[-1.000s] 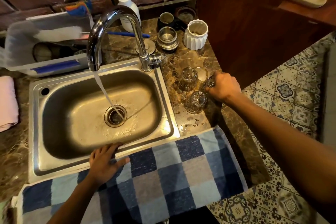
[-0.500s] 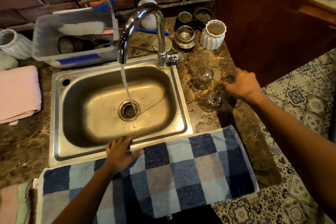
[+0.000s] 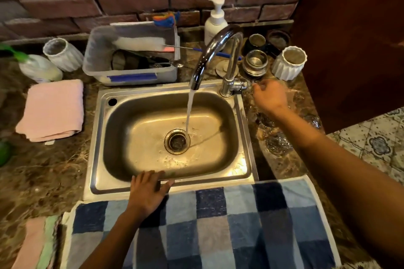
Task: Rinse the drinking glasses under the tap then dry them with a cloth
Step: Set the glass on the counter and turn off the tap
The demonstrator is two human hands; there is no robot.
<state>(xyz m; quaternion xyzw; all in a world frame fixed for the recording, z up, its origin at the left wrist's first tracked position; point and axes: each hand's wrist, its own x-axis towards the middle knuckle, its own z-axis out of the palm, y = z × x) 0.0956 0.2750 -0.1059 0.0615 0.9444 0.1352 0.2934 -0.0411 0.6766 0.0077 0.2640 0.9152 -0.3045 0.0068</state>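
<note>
- Two hands in view: left hand (image 3: 148, 192) lies flat, fingers spread, on the sink (image 3: 96, 137) front rim, partly over the checked cloth (image 3: 218, 231).
- Right hand (image 3: 270, 96) is at the tap (image 3: 227, 54) lever; grip state cannot be determined.
- Water runs into the sink.
- Drinking glasses (image 3: 277, 144) stand on the desk at the sink's right edge, beneath the right forearm.

behind the sink (image 3: 244, 137) stand a clear plastic tub (image 3: 131, 72) holding a white bottle brush (image 3: 140, 43), and a white soap pump bottle (image 3: 215, 22). a folded pink cloth (image 3: 52, 109) lies left of the sink; a white ribbed cup (image 3: 288, 63) stands behind its right corner.
</note>
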